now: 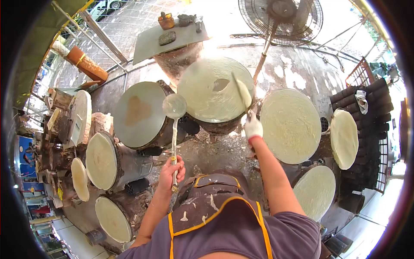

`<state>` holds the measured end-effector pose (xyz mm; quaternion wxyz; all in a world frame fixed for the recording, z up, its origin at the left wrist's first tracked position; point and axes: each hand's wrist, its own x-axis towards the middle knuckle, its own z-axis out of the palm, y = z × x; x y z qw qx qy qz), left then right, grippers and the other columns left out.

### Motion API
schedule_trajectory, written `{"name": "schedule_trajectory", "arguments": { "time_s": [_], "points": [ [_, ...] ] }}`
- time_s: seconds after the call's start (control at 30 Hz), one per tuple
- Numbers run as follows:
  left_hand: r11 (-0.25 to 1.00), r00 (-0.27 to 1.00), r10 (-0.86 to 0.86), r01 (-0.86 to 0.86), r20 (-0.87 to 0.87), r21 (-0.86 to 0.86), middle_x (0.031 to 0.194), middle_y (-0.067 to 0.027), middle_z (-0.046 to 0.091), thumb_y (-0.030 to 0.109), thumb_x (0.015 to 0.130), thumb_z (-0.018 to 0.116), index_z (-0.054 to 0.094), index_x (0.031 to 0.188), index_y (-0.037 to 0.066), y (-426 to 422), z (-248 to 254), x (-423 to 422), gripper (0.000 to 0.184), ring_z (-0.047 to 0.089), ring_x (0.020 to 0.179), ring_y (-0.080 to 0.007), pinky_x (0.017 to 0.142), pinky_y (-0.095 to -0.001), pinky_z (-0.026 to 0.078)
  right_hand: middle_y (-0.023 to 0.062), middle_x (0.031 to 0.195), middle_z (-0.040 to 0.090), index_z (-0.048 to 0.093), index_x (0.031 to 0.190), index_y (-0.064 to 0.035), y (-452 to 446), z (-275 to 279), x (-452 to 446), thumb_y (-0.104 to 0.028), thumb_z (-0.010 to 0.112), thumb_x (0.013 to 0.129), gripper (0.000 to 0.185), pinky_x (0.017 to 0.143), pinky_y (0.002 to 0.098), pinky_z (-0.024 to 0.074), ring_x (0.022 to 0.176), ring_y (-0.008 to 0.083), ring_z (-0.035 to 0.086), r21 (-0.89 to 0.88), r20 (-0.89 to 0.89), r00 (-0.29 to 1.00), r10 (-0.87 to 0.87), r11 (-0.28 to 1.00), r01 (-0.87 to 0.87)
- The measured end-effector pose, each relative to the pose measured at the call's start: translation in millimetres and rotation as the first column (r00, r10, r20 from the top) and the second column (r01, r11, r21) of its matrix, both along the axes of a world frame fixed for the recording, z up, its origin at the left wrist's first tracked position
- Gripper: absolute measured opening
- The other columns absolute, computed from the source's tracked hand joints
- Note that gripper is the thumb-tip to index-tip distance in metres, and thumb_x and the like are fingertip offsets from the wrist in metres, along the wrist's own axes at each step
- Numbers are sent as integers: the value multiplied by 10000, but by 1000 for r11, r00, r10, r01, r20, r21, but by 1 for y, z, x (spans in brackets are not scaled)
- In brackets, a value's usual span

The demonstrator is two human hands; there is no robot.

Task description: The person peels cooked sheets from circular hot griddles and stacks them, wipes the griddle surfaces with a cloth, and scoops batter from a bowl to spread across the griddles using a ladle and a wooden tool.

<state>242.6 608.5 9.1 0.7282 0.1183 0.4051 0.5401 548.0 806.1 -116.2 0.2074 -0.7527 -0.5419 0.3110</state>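
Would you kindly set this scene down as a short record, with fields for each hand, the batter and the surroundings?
Left hand: bare, closed around the ladle
Right hand: gloved, holding a paddle by the far griddle
Batter: covers most of the far griddle, leaving a spot near its middle
Grey griddle: left of the far griddle, brown patch on top
Surroundings: fan beyond the griddles
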Motion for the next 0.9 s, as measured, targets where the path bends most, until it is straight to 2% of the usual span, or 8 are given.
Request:
{"name": "schedule_trajectory", "arguments": {
  "time_s": [0.13, 0.3, 0.37, 0.4, 0.57, 0.7, 0.8, 0.9],
  "points": [
    [999, 1000, -26, 26, 10, -24, 810, -77, 499, 30, 872, 514, 457, 1074, 34, 7, 1, -13, 210, 443, 504, -119, 383, -234, 355, 225, 1128, 595, 477, 1327, -139, 51, -6, -16, -269, 453, 913, 434, 884, 375, 431, 1047, 358, 575, 92, -167, 984, -64, 993, 80],
    [995, 995, -82, 85, 53, -56, 803, -73, 499, 28, 871, 515, 448, 1074, 37, 12, -9, -40, 214, 445, 507, -121, 385, -242, 358, -6, 851, 617, 527, 1301, -117, -39, -28, -44, -160, 530, 916, 388, 567, 221, 418, 616, 48, 461, 0, -607, 794, -35, 999, 45],
    [993, 993, -104, 108, 63, -57, 801, -69, 498, 27, 872, 514, 443, 1072, 39, 13, -15, -50, 213, 445, 510, -120, 392, -243, 362, 49, 1143, 617, 477, 1334, -71, -63, -6, -58, -169, 535, 908, 441, 745, 231, 452, 860, 90, 564, -112, -752, 571, -330, 917, 382],
    [992, 992, -104, 109, 67, -71, 799, -68, 497, 28, 875, 511, 441, 1070, 39, 14, -17, -53, 208, 445, 511, -120, 397, -242, 365, 18, 990, 633, 497, 1325, -95, -59, -16, -72, -156, 538, 909, 423, 573, 188, 407, 649, 47, 501, -41, -855, 393, -338, 799, 600],
    [982, 991, -104, 116, 87, -148, 774, -61, 480, 35, 888, 504, 433, 1060, 40, 26, -11, -53, 186, 433, 508, -111, 418, -231, 371, -6, 605, 494, 572, 1191, -81, -11, -10, -91, -216, 558, 895, 326, 371, 256, 338, 402, 94, 401, -214, -810, 453, -374, 906, 366],
    [968, 973, -153, 183, 171, -171, 753, -52, 460, 54, 899, 502, 437, 1057, 38, 32, -13, -52, 171, 416, 496, -99, 402, -221, 354, 53, 935, 631, 586, 1195, 15, -8, -34, -55, -136, 545, 897, 336, 679, 222, 436, 739, 75, 520, -112, -772, 489, -406, 844, 524],
    [959, 972, -162, 196, 173, -203, 737, -48, 449, 57, 900, 497, 441, 1054, 33, 34, -17, -45, 166, 409, 486, -93, 387, -216, 342, 101, 1019, 665, 580, 1220, -22, -6, -18, -72, -175, 546, 901, 356, 756, 232, 448, 831, 94, 559, 4, -562, 790, -246, 954, 300],
    [959, 974, -145, 182, 176, -217, 715, -43, 443, 46, 890, 490, 445, 1049, 28, 34, -17, -30, 166, 406, 472, -90, 371, -215, 334, 30, 866, 628, 585, 1213, -15, 45, -8, -41, -158, 554, 888, 356, 586, 220, 420, 661, 58, 491, 174, -503, 858, 99, 985, -12]
  ]
}}
